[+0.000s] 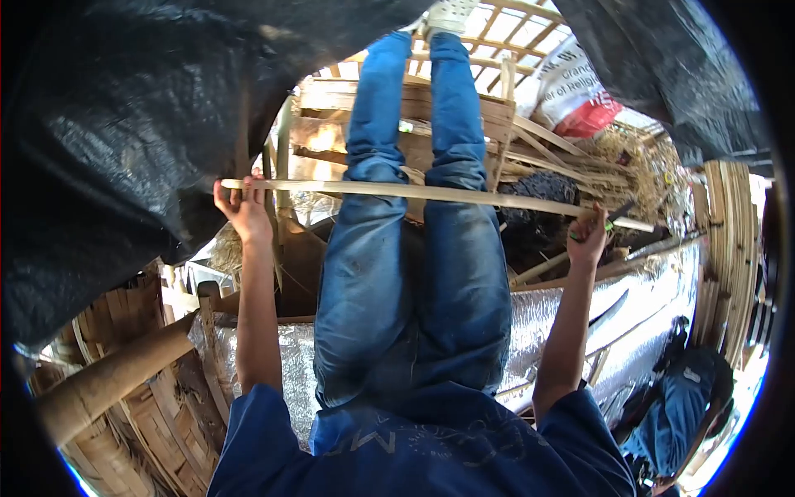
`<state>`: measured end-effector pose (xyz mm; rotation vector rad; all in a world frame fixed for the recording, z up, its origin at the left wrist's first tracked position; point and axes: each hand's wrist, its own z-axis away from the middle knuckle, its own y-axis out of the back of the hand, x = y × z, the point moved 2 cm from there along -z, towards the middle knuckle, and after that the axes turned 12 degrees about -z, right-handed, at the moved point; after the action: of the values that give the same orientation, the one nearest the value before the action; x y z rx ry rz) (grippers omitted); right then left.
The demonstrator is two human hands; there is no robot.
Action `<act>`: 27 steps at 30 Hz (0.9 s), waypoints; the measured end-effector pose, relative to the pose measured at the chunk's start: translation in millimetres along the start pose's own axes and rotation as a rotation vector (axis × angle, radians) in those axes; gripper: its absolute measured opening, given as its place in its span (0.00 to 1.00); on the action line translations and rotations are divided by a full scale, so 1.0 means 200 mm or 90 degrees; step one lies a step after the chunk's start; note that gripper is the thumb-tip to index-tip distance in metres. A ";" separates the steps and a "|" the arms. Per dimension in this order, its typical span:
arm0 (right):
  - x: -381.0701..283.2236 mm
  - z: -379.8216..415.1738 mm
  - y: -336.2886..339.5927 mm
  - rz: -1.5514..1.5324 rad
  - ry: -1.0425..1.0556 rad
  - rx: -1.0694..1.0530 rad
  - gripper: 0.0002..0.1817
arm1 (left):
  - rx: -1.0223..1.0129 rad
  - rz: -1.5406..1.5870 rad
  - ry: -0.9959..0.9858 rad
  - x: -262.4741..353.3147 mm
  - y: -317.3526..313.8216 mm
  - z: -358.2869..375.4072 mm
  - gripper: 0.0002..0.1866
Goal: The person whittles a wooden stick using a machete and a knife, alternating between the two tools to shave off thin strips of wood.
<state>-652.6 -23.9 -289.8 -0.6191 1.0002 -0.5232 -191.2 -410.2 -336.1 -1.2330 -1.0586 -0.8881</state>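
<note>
Seated person's 2 hands, left hand (242, 207) and right hand (590, 234), grip the ends of a long bamboo strip (414, 192) across denim knees; it looks light, springy, with splintery edges.

From where I watch, black plastic sheeting (124, 141) fills the left and hangs again at the far right (662, 58). Far ahead I see a lattice of bamboo poles (513, 33) with bright daylight coming through it. A white sack with red print (571, 91) leans at the far right, beside a heap of dry straw (638, 166). Silver foil sheeting (646, 290) covers the floor nearby. A thick bamboo pole (108, 377) and woven bamboo matting (157, 422) lie near left. Split bamboo slats (733, 240) stand stacked at the right edge.
</note>
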 end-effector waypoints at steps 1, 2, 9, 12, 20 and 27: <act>0.01 -0.02 0.03 -0.002 -0.027 0.003 0.14 | 0.041 0.066 0.066 0.00 0.01 -0.02 0.32; 0.02 -0.03 0.05 -0.005 -0.055 0.001 0.14 | 0.076 0.055 0.086 -0.05 0.03 -0.07 0.31; 0.07 -0.01 0.11 0.011 -0.089 0.016 0.16 | -0.049 0.045 0.122 0.03 0.04 -0.06 0.09; 0.09 -0.01 0.13 0.010 -0.120 -0.020 0.16 | -0.066 0.050 0.079 0.09 0.11 -0.05 0.09; 0.23 0.01 0.11 0.002 -0.157 -0.083 0.16 | -0.188 -0.044 0.213 0.14 0.02 0.15 0.10; 0.23 0.05 0.05 0.085 -0.143 -0.059 0.21 | -0.238 -0.053 0.280 0.08 -0.14 0.33 0.11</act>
<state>-621.8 -44.1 -320.7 -0.6727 0.8493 -0.2835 -222.1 -348.5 -312.1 -1.2224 -0.6097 -1.3937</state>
